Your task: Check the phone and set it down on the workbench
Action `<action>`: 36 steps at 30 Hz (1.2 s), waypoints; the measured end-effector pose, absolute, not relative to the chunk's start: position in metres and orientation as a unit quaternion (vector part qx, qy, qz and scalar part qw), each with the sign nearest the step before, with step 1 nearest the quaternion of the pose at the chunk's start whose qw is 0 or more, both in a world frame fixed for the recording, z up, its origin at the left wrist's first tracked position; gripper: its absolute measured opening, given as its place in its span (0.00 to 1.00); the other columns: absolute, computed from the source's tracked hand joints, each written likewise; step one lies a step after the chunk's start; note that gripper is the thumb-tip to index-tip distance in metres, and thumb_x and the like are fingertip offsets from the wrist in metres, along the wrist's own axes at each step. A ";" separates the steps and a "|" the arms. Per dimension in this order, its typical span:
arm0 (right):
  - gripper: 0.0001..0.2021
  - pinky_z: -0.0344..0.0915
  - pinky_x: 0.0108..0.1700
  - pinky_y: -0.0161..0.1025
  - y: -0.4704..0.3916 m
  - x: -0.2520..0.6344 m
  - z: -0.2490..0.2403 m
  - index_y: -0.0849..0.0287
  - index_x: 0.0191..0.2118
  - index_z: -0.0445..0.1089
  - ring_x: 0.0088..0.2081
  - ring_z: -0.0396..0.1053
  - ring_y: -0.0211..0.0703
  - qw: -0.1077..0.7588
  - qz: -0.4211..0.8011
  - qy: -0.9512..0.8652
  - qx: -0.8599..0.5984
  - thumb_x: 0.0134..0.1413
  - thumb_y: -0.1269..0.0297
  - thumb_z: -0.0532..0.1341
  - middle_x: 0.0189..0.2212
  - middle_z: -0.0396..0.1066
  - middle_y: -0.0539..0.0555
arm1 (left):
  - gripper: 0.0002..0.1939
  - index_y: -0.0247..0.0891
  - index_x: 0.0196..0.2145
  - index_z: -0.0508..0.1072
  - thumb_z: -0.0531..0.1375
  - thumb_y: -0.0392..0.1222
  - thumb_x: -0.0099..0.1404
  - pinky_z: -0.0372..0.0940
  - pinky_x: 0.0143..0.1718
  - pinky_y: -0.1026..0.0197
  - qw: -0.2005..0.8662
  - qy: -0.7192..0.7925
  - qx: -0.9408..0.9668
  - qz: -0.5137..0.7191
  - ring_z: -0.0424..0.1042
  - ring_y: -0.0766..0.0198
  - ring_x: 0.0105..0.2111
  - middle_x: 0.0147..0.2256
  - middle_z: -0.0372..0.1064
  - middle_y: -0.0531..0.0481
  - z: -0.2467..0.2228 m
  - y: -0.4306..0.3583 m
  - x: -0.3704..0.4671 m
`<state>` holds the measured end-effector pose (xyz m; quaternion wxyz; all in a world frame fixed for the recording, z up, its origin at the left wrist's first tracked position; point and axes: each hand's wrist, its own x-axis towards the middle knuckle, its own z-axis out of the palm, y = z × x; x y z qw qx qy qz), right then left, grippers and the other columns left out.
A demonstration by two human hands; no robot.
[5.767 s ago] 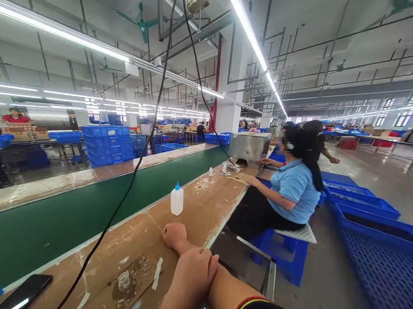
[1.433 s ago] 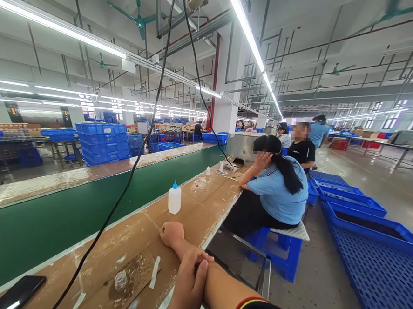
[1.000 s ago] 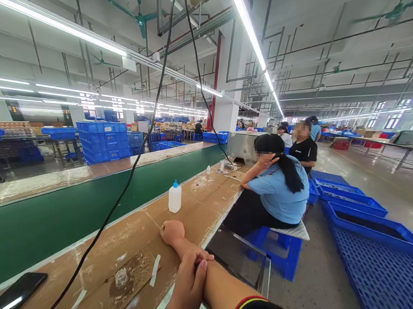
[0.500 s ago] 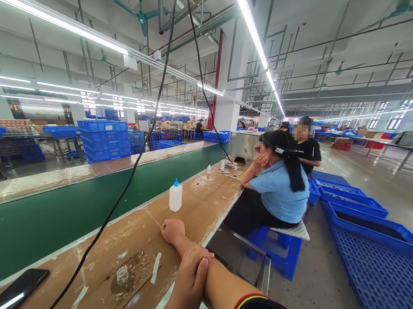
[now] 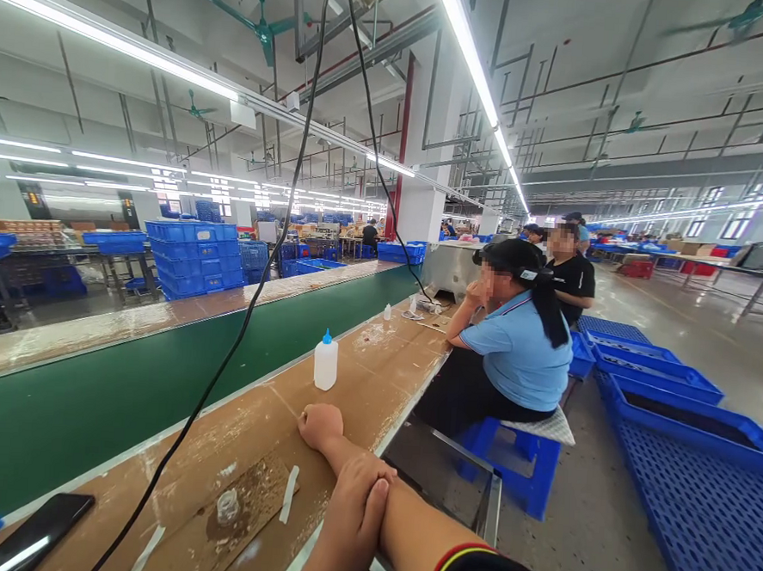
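My right hand (image 5: 321, 426) rests on the brown worktop as a loose fist, and no object shows in it. Across my right forearm (image 5: 415, 520) lies my left hand (image 5: 356, 504), its fingers wrapped over the arm. Just beyond the right fist stands a white plastic bottle (image 5: 326, 364) with a blue nozzle cap, untouched. Nearer to me, a small clear container (image 5: 227, 507) sits on a stained board (image 5: 265, 494). A white strip (image 5: 289, 493) lies at that board's right edge.
A black phone (image 5: 36, 536) lies at the near left. A black cable (image 5: 243, 329) hangs down across the bench. Beyond the worktop runs a green conveyor belt (image 5: 276, 318). A co-worker in a blue shirt (image 5: 520, 346) sits at the right, near blue trays (image 5: 677, 416).
My hands keep the same pose. The view shifts very slightly. The seated co-worker's head and hand move a little, and another person shows farther back.
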<state>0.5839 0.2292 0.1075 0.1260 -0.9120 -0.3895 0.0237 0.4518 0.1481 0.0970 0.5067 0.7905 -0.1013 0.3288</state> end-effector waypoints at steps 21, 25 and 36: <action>0.18 0.71 0.51 0.44 0.228 0.583 0.109 0.58 0.49 0.80 0.51 0.75 0.54 0.126 0.026 -0.387 -0.913 0.72 0.61 0.53 0.48 0.76 0.59 | 0.17 0.38 0.42 0.73 0.51 0.51 0.79 0.63 0.53 0.58 0.545 -0.068 0.764 0.339 0.71 0.61 0.48 0.46 0.74 0.47 0.087 0.146 0.454; 0.18 0.71 0.51 0.44 0.228 0.583 0.109 0.58 0.49 0.80 0.51 0.76 0.54 0.124 0.025 -0.386 -0.914 0.72 0.61 0.53 0.48 0.76 0.59 | 0.18 0.39 0.41 0.74 0.50 0.49 0.80 0.61 0.54 0.58 0.520 -0.091 0.769 0.360 0.71 0.61 0.49 0.48 0.75 0.48 0.083 0.147 0.456; 0.18 0.70 0.49 0.42 0.229 0.582 0.108 0.58 0.48 0.80 0.49 0.76 0.52 0.122 0.023 -0.387 -0.914 0.71 0.61 0.53 0.47 0.76 0.59 | 0.17 0.39 0.39 0.75 0.51 0.48 0.79 0.63 0.52 0.58 0.522 -0.099 0.767 0.359 0.72 0.61 0.47 0.44 0.75 0.48 0.084 0.147 0.458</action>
